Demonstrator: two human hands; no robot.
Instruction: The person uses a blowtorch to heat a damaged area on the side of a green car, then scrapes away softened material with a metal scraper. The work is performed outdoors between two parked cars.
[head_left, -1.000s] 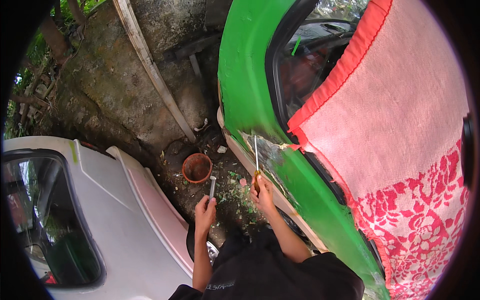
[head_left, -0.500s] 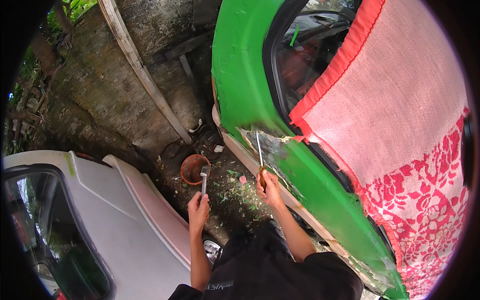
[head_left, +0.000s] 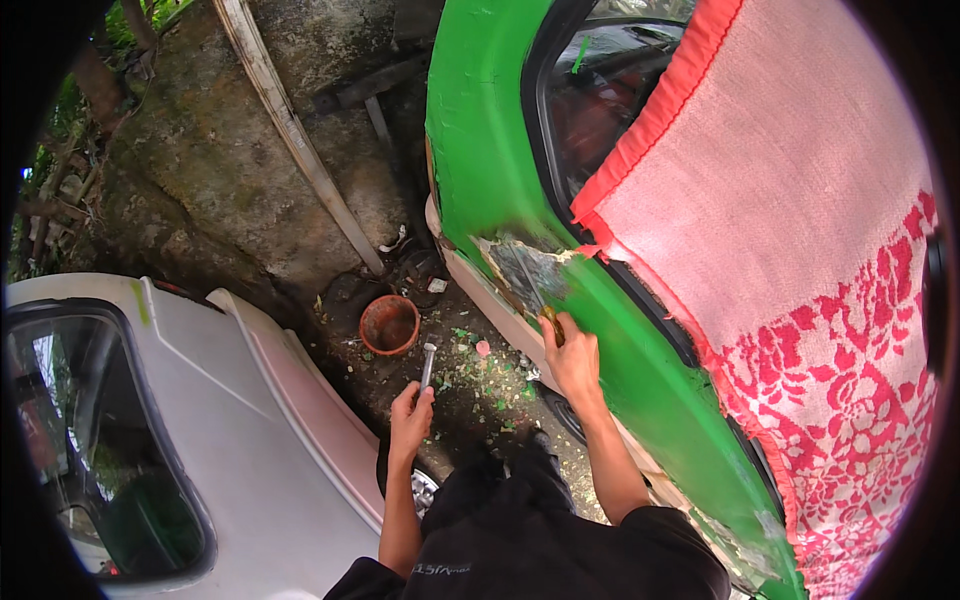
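Screwdriver [head_left: 536, 288] juts from the right hand [head_left: 577, 362], fingers [head_left: 568, 326] around its handle [head_left: 550, 319].

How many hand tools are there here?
2: an amber-handled screwdriver in the right hand, at the green car, and a hammer-like metal tool in the left hand. Others may be hidden.

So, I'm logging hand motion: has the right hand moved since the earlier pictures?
Yes: the right hand has moved rightward, judged against the bare grey patch on the green car.
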